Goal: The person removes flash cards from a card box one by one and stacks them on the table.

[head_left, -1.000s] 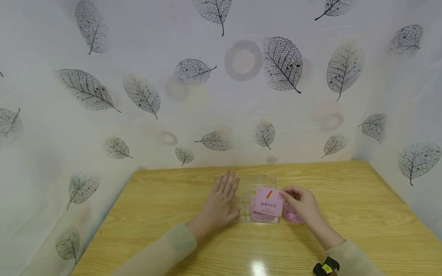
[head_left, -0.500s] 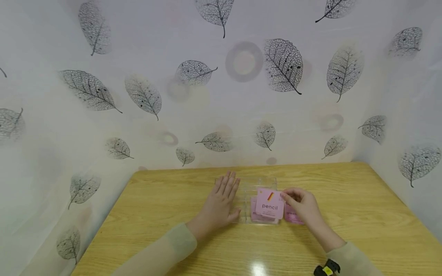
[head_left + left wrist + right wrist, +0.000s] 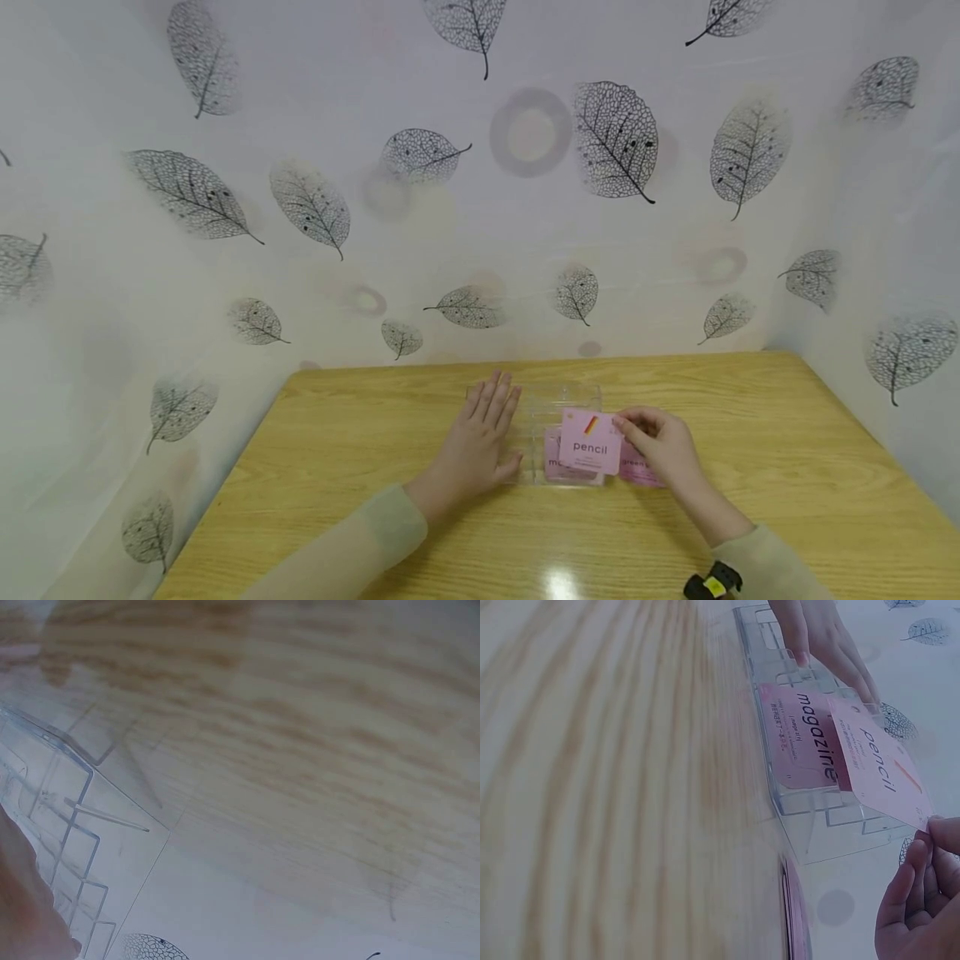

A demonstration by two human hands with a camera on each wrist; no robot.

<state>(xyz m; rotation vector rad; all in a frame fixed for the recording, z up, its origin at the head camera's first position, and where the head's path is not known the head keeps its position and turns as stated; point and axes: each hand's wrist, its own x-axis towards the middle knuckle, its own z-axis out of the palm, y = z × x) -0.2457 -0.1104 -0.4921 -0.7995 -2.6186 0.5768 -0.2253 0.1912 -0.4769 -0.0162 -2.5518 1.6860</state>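
Observation:
My right hand pinches a pink flashcard printed "pencil" by its upper right corner, between thumb and fingers. That card overlaps the right part of a clear plastic organizer with stepped compartments. Behind it, inside the organizer, stands a pink "magazine" card, partly covered in the head view. With fingers straight and thumb spread, my left hand rests on the organizer's left side. In the left wrist view, part of the left hand shows beside the stepped plastic wall.
A small stack of pink cards, the top one reading "green", lies on the wooden table right of the organizer, partly under the right hand. A leaf-patterned curtain hangs behind the table and along both sides.
The right hand has shifted slightly right with the "pencil" card, which still overlaps the organizer. The left hand has stayed in place.

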